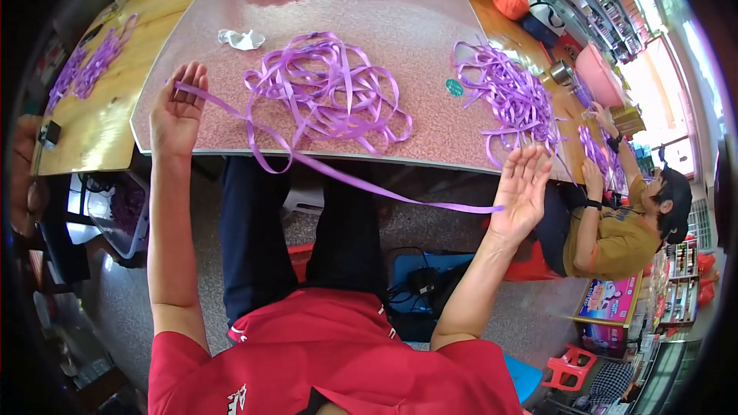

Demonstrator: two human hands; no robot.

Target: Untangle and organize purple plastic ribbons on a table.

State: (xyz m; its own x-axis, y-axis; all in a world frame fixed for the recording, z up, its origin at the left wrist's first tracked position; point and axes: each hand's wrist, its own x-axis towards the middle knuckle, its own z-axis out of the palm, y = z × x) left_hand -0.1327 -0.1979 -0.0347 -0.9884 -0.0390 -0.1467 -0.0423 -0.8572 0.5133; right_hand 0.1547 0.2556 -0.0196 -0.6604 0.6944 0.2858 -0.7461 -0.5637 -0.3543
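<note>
Across the head view, both forearms reach up from below, set wide apart. Left hand (178,119) palm up at the table (400,15) corner, fingers extended; right hand (523,196) palm up by the front edge, fingers slightly curled. Writing: round green sticker (454,87), print too small; red shirt (369,361), white mark. Grip: both wide, purple ribbon (361,184) slack between, crossing left fingers, meeting right palm's inner edge; any pinch, cannot tell. Ribbon pile (327,96) on table, between hands.

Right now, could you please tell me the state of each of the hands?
Left hand: open, purple ribbon lying across it.
Right hand: open, ribbon's end at its edge.
</note>
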